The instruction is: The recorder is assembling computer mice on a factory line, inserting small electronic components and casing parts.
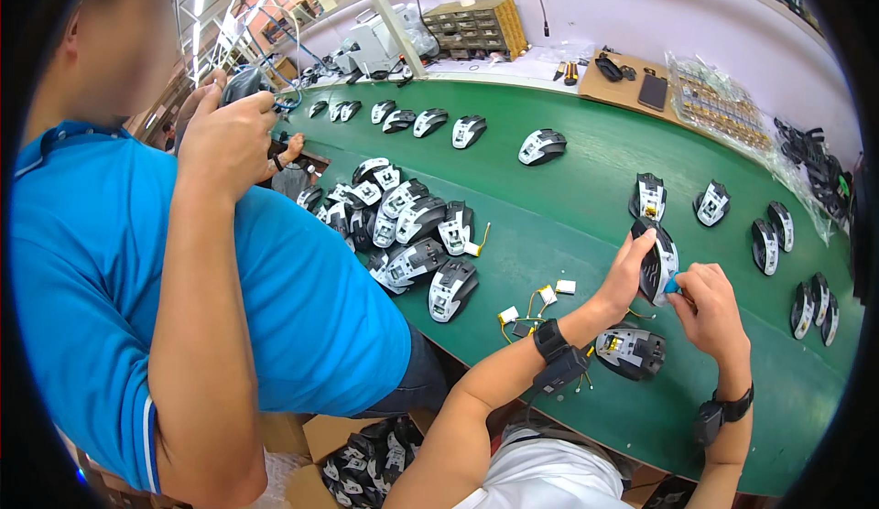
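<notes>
My left hand (623, 278) grips a black and grey computer mouse (657, 260) tilted on its side above the green bench. Against the mouse's lower right end, the closed fingers of my right hand (708, 304) pinch a small blue object (674, 286); its kind is mostly hidden. Close in front of me lies an open mouse shell (632, 351) with a yellow part inside. Just beyond the held mouse rests another open shell (648, 195), also showing yellow. To the left of my left hand are several small white battery packs (547, 296) with thin wires.
A pile of mouse shells (417, 221) covers the bench's left part. More mice (543, 146) line the far side, and others (765, 245) stand at right. A co-worker in a blue shirt (265, 298) is at my left. Below is a carton of mice (371, 463).
</notes>
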A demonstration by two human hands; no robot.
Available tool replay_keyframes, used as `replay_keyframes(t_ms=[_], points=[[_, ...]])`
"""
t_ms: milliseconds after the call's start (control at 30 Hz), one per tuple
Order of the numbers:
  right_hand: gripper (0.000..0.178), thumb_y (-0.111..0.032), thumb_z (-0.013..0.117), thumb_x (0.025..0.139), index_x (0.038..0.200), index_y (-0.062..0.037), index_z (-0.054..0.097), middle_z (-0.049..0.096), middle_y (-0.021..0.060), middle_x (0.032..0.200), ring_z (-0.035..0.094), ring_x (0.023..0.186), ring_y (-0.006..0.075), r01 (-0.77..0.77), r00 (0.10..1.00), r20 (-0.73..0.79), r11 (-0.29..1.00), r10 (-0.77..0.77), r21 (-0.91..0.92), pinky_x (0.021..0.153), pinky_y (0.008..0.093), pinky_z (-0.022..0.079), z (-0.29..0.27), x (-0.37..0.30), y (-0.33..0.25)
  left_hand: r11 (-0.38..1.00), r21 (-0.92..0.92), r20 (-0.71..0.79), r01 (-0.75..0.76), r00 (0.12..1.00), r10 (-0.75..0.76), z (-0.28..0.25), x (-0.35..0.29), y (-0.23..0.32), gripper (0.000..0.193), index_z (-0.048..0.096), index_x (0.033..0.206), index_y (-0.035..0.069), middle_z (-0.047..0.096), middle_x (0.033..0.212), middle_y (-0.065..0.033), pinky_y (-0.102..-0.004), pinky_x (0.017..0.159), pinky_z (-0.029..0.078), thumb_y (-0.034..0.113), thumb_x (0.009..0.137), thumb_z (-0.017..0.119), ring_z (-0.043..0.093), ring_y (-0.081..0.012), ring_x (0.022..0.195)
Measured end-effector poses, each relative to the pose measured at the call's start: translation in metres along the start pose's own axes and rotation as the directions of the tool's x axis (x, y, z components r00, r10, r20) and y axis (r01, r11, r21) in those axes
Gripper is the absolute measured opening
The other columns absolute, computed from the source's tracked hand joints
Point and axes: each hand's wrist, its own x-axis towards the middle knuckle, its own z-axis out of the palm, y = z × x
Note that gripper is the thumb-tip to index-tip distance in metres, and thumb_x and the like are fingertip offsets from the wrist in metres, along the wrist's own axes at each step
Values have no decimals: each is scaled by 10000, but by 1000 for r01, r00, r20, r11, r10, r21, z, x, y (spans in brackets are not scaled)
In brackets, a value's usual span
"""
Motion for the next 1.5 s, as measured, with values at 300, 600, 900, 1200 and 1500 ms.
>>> replay_keyframes(t_ms=[300,600,900,1200,1500], points=[[182,-107,688,837,938,-1,579,646,156,899,653,788,300,-182,968,-81,888,237,423,684,374,505,-13,7,-8,987,114,103,-110,990,98,20,-19,42,494,544,1164,36,658,1059,-147,-373,784,562,441,965,343,670,-226,902],[248,-76,620,856,1051,0,485,553,166,997,586,746,349,-136,990,47,982,130,130,664,436,459,-15,-6,-14,962,230,50,-148,989,140,20,-19,28,470,468,1258,57,641,1084,-171,-357,838,537,416,978,350,648,-229,974],[188,-124,620,762,910,-37,541,579,75,877,590,757,205,64,996,-59,990,-71,-123,701,334,431,-2,-9,-7,961,248,-28,-119,991,130,17,-19,16,485,515,1223,54,665,1043,-169,-365,845,531,430,981,326,664,-239,942],[223,-117,692,760,909,-41,545,574,89,883,589,782,261,71,994,-84,997,-68,36,702,362,445,8,-6,5,979,193,-15,-68,997,73,22,-16,19,457,565,1101,51,667,1000,-118,-336,800,530,435,1005,336,658,-194,898],[190,-96,690,762,895,-40,567,567,106,852,579,752,293,-77,985,-147,994,88,76,660,386,446,29,1,-8,969,209,-164,-129,973,165,-1,-11,18,446,564,1080,79,664,992,-109,-347,795,525,455,1002,337,655,-212,908]])
